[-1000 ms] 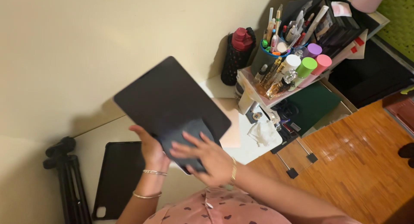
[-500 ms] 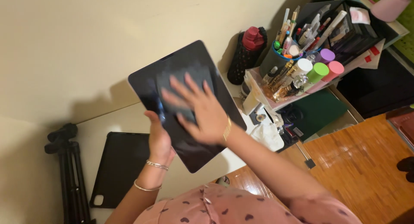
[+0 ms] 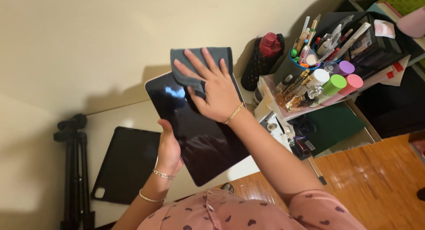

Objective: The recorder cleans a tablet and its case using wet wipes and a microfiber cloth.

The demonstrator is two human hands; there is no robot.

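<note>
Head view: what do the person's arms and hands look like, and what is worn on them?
Both forearms are bare. The left hand has two thin bracelets at its wrist; the right hand has one gold-coloured bracelet. A pink short-sleeved top with dark heart shapes covers the shoulders.

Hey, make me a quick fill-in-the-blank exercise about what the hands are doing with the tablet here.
1. The right hand presses a grey ____ against the tablet.
2. The left hand holds the tablet by its ____ edge.
3. A black tablet case lies on the ____.

Missing words: cloth; left; desk
</note>
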